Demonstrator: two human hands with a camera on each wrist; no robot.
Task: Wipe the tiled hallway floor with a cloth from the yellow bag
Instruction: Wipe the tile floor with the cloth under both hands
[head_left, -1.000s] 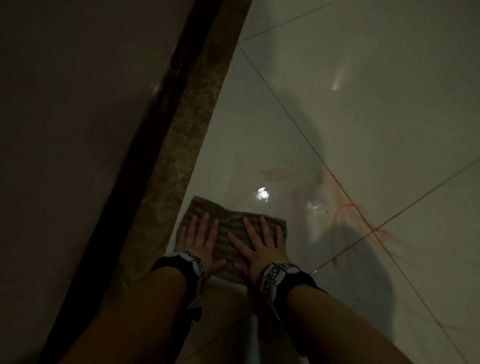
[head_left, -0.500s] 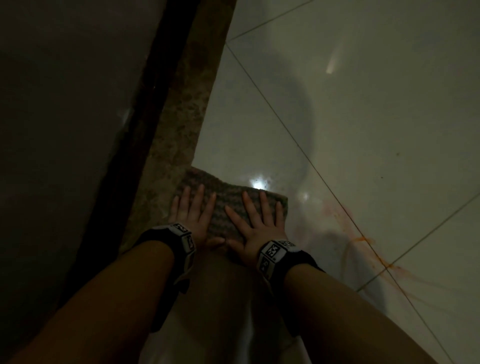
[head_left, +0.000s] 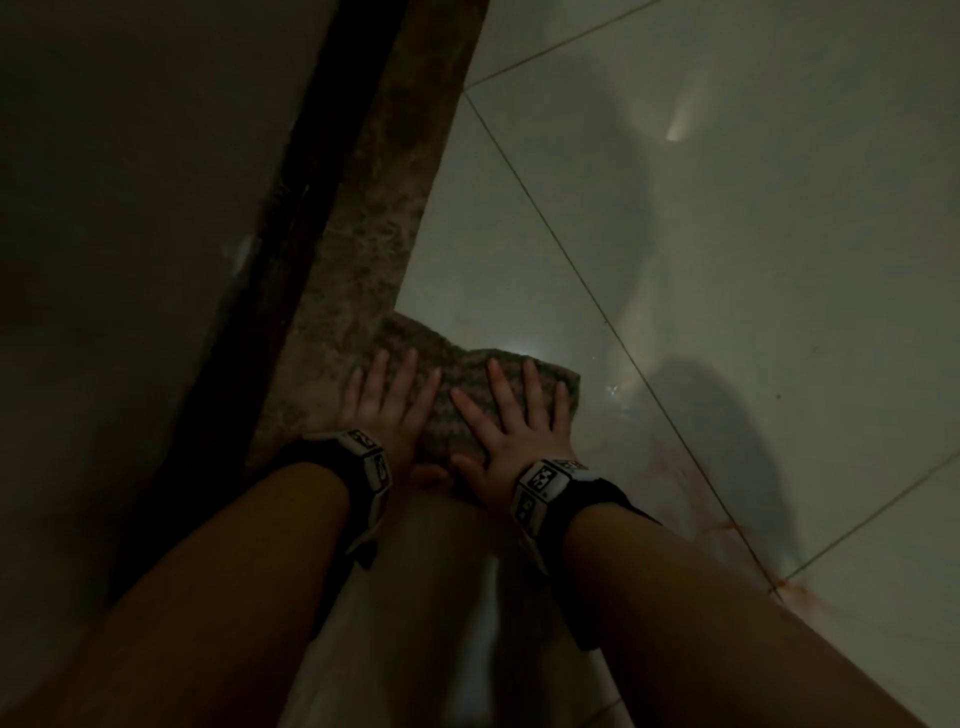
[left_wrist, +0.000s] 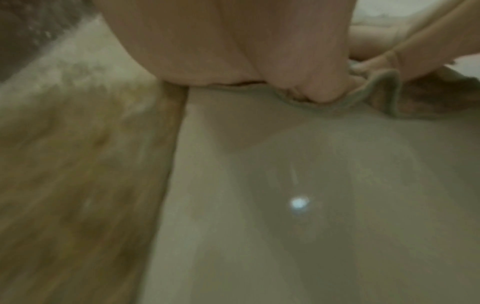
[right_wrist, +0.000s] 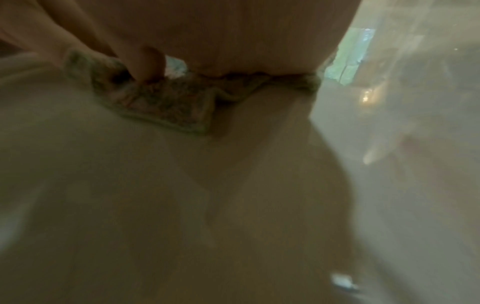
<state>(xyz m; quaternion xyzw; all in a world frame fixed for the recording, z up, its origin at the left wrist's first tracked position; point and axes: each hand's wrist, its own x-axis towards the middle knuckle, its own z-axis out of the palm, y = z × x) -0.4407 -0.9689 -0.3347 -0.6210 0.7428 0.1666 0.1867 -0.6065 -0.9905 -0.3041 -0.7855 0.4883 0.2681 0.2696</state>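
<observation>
A brownish woven cloth (head_left: 457, 379) lies flat on the glossy pale floor tiles (head_left: 727, 291), its left part over the brown marble strip (head_left: 358, 291). My left hand (head_left: 387, 400) presses on the cloth's left half with straight, spread fingers. Beside it, my right hand (head_left: 511, 415) presses the right half the same way. In the left wrist view the palm (left_wrist: 233, 41) sits on the cloth's rumpled edge (left_wrist: 384, 90). The right wrist view shows the cloth (right_wrist: 166, 102) under my palm and thumb (right_wrist: 148, 61). The yellow bag is out of sight.
A dark groove and a grey wall or door panel (head_left: 130, 260) run along the left of the marble strip. Faint reddish smears (head_left: 691, 499) and an orange stain (head_left: 789, 590) lie on the grout lines at the right. Open tile stretches ahead and to the right.
Both hands have slid the cloth forward and left, away from the reddish stains, until its left edge rides onto the marble strip. The fingers stay flat throughout.
</observation>
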